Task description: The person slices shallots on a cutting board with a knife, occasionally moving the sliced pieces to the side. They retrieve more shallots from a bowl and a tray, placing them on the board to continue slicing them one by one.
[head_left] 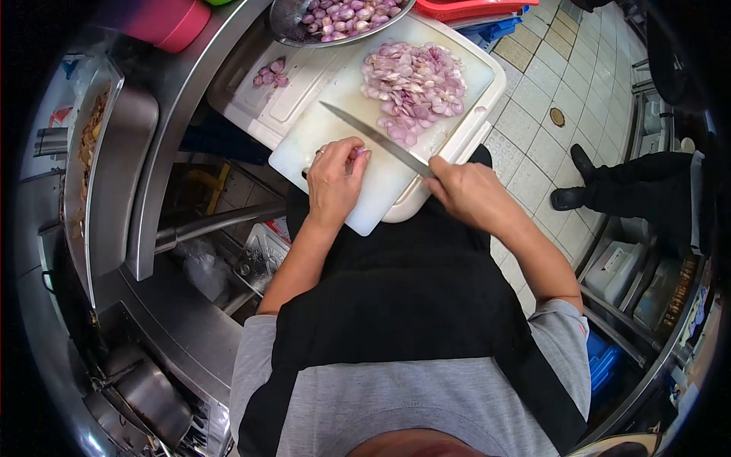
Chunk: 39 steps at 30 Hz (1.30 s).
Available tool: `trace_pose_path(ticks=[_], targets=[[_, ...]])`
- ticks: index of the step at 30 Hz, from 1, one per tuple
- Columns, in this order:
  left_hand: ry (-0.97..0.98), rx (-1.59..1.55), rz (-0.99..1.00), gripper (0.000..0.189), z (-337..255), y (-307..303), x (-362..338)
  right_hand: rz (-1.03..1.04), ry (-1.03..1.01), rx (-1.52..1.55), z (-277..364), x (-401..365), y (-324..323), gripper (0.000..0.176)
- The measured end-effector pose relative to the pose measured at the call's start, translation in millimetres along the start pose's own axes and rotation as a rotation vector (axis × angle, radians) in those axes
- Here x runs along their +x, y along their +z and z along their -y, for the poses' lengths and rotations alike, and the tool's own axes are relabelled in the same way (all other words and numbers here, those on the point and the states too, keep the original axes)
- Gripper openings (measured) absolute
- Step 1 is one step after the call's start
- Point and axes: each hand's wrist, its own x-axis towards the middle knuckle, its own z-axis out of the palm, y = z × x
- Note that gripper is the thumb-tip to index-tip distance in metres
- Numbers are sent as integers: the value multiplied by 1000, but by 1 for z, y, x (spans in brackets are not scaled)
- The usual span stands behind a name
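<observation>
A kitchen knife (373, 135) lies across the view above the white cutting board (304, 156), its handle in my right hand (466, 194), which is closed around it. My left hand (335, 179) rests over the near left part of the board, fingers curled and pinching a small shallot (356, 153), mostly hidden by the fingertips. Beyond the blade a heap of sliced shallots (415, 84) covers the far right of the board. Several whole peeled shallots (272, 73) sit on a white plastic lid (259, 107) to the left.
A metal bowl (288, 30) of whole shallots stands at the far edge, beside a red basket (457, 9). Left is a steel counter edge (164, 129) with a pink container (171, 27). Another person's dark-clothed legs (632, 183) are at right on the tiled floor (533, 107).
</observation>
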Motion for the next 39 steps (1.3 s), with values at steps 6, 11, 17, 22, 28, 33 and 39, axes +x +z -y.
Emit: trace_pose_path(ticks=[6,11,17,22,28,33,39], targets=[[153,2,21,19,3,-1,-7,-29,-44,-9,5,-9,16,25],[130,-56,7,20,-1,-4,-9,-35,-53,-16,6,-8,18,24],[53,-95,-14,15,-1,1,-8,-50,-63,-22,7,-8,19,24],[12,-166,-19,15,-2,7,-10,-54,-61,-51,8,-8,22,23],[84,-90,-33,15,-4,7,-11,-63,-59,-56,8,-7,24,24],[12,-153,-40,14,-6,7,-13,-64,-83,-46,8,-11,19,24],[-20,-201,-48,12,-6,6,-12,-1,-62,-68,12,-31,-5,24]])
